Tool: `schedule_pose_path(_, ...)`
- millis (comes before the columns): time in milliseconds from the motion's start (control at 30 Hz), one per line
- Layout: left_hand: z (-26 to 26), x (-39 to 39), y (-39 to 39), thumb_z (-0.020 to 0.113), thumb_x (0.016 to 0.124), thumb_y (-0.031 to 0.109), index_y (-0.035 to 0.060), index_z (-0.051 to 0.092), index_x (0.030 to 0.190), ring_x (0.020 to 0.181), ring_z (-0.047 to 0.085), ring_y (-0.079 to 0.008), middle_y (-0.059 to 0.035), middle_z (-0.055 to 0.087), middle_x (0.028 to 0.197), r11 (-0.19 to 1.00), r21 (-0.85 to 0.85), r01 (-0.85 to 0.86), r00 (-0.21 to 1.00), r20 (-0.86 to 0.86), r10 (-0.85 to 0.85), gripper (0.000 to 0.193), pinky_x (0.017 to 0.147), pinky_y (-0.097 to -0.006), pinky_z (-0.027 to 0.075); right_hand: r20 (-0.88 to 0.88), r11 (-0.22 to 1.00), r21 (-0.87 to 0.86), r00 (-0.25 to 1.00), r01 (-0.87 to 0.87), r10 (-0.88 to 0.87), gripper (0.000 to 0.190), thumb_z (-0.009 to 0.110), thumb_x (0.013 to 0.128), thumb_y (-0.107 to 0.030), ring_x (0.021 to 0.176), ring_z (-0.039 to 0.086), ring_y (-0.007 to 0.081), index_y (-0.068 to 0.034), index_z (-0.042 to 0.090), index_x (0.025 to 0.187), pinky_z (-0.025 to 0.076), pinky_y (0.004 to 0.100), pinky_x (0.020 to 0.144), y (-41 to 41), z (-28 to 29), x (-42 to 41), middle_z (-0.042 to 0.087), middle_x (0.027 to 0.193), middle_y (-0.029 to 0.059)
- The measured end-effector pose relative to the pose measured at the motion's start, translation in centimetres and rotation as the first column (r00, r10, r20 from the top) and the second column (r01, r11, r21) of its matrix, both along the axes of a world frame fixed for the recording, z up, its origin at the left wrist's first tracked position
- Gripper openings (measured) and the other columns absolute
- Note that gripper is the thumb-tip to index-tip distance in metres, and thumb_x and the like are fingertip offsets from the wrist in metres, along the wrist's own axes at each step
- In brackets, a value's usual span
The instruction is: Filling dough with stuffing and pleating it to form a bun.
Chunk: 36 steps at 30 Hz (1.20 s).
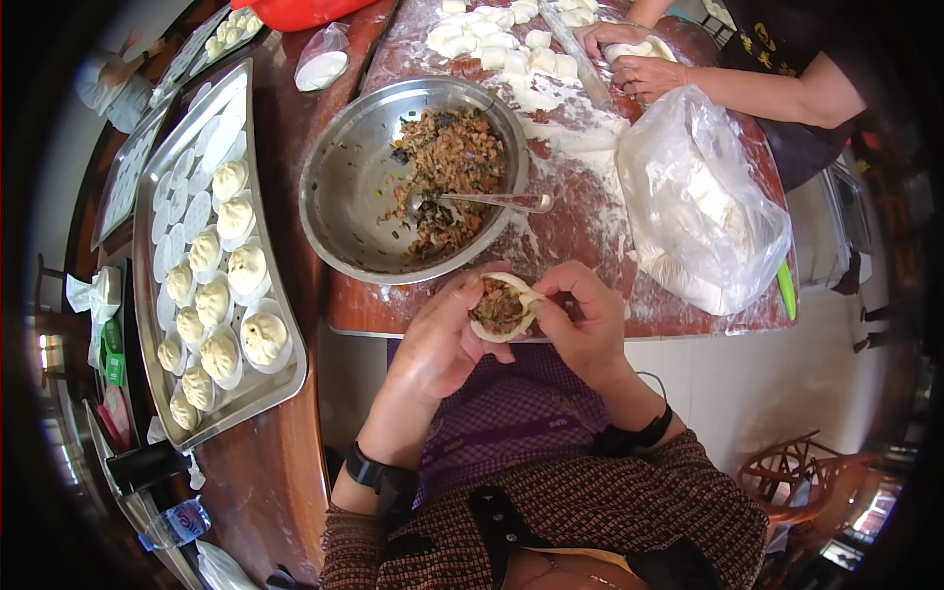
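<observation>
A round dough wrapper (504,331) filled with brown minced filling (500,305) rests in my left hand (442,338), whose fingers cup it from the side and below. My right hand (585,318) pinches the wrapper's right rim between thumb and forefinger, and the top of the bun is still spread wide around the filling. Just beyond my hands stands a large steel bowl (346,214) with chopped filling (451,158) heaped on its right side. A metal spoon (501,200) lies in that filling, its handle reaching over the bowl's right rim.
On the left, a metal tray (274,383) holds several pleated buns (247,268) on paper rounds (198,212). A plastic bag of flour (700,206) sits at the right. Behind it, a co-worker's hands (641,74) handle dough beside a rolling pin (575,55) and dough pieces (516,60).
</observation>
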<state>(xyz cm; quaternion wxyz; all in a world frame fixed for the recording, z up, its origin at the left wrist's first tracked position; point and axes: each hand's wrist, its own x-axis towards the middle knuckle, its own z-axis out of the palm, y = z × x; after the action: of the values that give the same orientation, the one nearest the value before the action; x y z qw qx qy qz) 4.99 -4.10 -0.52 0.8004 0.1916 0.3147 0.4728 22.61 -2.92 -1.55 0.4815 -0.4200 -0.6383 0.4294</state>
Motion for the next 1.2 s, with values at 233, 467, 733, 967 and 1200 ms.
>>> schedule_pose_path(233, 0.8, 0.7, -0.1, 0.043, 0.094, 0.017, -0.0028, 0.040, 0.126, 0.096, 0.060, -0.0246, -0.0135, 0.055, 0.109, 0.998, -0.031, -0.046, 0.999, 0.003, 0.046, 0.038, 0.073, -0.0415, 0.057, 0.076, 0.985, 0.174, 0.997, -0.008, -0.005, 0.015, 0.062, 0.073, 0.005, 0.069, 0.056, 0.0135, -0.001, 0.058, 0.086, 0.046, 0.0235, 0.059, 0.0, 0.4, -0.6, 0.056, 0.085, 0.0077)
schedule_pose_path(467, 0.8, 0.7, -0.3, 0.049, 0.090, 0.005, 0.0005, 0.050, 0.117, 0.090, 0.061, -0.0210, -0.0110, 0.057, 0.104, 0.998, 0.037, -0.054, 0.988, -0.145, 0.059, 0.028, 0.067, -0.0355, 0.058, 0.213, 0.891, 0.412, 0.971, -0.191, 0.110, 0.021, 0.062, 0.068, 0.005, 0.071, 0.055, 0.0163, -0.003, 0.060, 0.087, 0.045, 0.0259, 0.060, 1.1, 0.7, 0.0, 0.056, 0.086, 0.0083)
schedule_pose_path(733, 1.3, 0.4, 0.0, 0.048, 0.090, 0.002, 0.0024, 0.052, 0.116, 0.086, 0.060, -0.0151, -0.0078, 0.059, 0.101, 0.993, 0.113, 0.040, 0.964, -0.265, -0.009, 0.027, 0.063, -0.0288, 0.056, 0.170, 0.949, 0.297, 0.984, -0.107, 0.058, 0.025, 0.065, 0.067, 0.002, 0.076, 0.054, 0.0251, -0.005, 0.057, 0.090, 0.046, 0.0315, 0.064, 0.7, 0.9, -0.1, 0.055, 0.087, 0.0087)
schedule_pose_path(967, 2.2, 0.2, 0.5, 0.047, 0.088, 0.001, 0.0018, 0.054, 0.113, 0.082, 0.058, -0.0107, -0.0057, 0.058, 0.097, 0.979, 0.127, 0.160, 0.856, -0.511, -0.074, 0.026, 0.059, -0.0240, 0.053, 0.247, 0.820, 0.519, 0.961, -0.241, 0.126, 0.028, 0.065, 0.064, 0.006, 0.072, 0.055, 0.0245, -0.004, 0.059, 0.089, 0.044, 0.0326, 0.063, 0.8, 0.6, 0.1, 0.057, 0.082, 0.0082)
schedule_pose_path(1200, 2.9, -0.7, 1.3, 0.048, 0.084, 0.000, 0.0009, 0.052, 0.114, 0.079, 0.057, -0.0099, -0.0053, 0.058, 0.097, 0.939, 0.153, 0.307, 0.778, -0.609, -0.155, 0.030, 0.058, -0.0233, 0.051, 0.235, 0.917, 0.332, 0.961, -0.223, 0.148, 0.029, 0.066, 0.065, 0.002, 0.074, 0.054, 0.0273, -0.005, 0.055, 0.091, 0.044, 0.0341, 0.069, 1.3, 1.8, -0.1, 0.055, 0.084, 0.0094)
